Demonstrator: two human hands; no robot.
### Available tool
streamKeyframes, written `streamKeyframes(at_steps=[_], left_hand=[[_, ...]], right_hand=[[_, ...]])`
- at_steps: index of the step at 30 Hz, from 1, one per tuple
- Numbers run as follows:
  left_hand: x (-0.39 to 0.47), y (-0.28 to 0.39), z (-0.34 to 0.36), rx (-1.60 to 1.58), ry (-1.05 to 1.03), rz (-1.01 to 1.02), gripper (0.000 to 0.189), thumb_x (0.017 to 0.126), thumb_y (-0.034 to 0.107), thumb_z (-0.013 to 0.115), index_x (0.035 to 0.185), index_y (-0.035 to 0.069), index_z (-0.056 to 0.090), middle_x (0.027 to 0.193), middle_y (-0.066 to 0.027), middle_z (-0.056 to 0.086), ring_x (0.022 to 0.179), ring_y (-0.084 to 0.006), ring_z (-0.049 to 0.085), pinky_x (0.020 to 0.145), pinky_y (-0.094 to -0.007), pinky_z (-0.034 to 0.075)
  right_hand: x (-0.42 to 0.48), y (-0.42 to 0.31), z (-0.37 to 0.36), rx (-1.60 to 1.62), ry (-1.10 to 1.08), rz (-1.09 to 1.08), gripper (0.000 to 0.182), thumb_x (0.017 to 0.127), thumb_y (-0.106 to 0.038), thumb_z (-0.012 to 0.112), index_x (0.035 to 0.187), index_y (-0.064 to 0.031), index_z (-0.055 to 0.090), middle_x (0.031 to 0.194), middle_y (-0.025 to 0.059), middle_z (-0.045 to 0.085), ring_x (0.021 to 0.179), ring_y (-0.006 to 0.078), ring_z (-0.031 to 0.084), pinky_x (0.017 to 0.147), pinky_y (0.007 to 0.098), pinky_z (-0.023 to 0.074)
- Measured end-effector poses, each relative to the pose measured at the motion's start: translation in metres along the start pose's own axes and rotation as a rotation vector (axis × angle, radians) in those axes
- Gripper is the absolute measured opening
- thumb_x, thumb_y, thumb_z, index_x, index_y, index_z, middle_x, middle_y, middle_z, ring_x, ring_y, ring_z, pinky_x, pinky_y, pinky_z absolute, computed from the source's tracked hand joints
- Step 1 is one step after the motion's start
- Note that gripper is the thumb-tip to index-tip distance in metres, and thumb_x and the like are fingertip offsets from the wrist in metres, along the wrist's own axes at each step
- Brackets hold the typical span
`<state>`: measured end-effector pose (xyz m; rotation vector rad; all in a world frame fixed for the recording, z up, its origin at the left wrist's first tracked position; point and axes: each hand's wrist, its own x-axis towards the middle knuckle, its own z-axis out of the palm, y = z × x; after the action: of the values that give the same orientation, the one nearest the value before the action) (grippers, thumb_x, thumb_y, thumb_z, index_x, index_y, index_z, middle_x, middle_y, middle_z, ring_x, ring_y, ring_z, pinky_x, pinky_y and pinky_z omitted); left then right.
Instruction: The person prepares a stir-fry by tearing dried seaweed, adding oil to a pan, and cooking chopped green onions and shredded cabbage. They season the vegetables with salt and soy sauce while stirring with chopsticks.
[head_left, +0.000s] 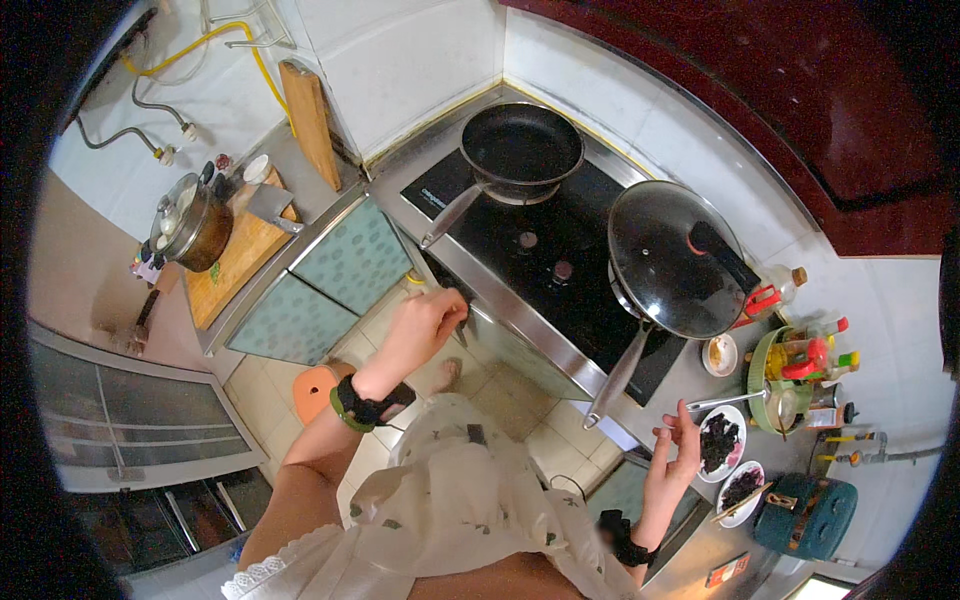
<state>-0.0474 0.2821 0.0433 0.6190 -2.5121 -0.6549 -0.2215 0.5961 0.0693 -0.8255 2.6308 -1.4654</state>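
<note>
My left hand (424, 322) is raised over the floor in front of the stove, fingers curled together; whether anything is between them cannot be told. My right hand (675, 454) is at the counter's edge beside a plate of dark food (720, 442), with fingers partly spread. Just beyond its fingertips lies the handle of a metal spoon or ladle (727, 400), which reaches to a green condiment tray (765, 375); contact is unclear. On the black cooktop (525, 262) stand an uncovered frying pan (523, 142) and a wok or pan under a glass lid (667, 255).
At left are a steamer pot (196, 232), a cleaver (271, 206) and a wooden cutting board (232, 262). Bottles, a small bowl (720, 355), a second plate with chopsticks (739, 499) and a teal appliance (806, 517) stand at right. Both pan handles overhang the front edge.
</note>
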Motion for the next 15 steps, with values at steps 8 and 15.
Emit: streamKeyframes(at_steps=[8,15], left_hand=[[0.071,-0.1,-0.028,-0.075,-0.063,0.075,0.007,0.081,0.013,0.058,0.081,0.007,0.055,0.067,-0.0102,0.06,0.06,-0.0307,0.057,0.063,-0.0369,0.043],[0.116,-0.182,-0.035,-0.334,-0.022,0.234,0.009,0.083,0.013,0.055,0.082,0.006,0.06,0.072,-0.0155,0.059,0.064,-0.0322,0.058,0.056,-0.0368,0.046]], right_hand=[[0.034,-0.079,0.089,-0.032,0.15,0.016,0.053,0.078,0.004,0.054,0.13,-0.0057,0.045,0.094,0.0097,0.058,0.076,0.0163,0.054,0.072,0.0282,0.0457],[0.123,-0.202,0.137,-0.286,0.146,-0.174,0.078,0.077,-0.005,0.063,0.141,-0.0061,0.018,0.103,0.017,0.052,0.074,0.0247,0.059,0.069,0.0358,0.0489]])
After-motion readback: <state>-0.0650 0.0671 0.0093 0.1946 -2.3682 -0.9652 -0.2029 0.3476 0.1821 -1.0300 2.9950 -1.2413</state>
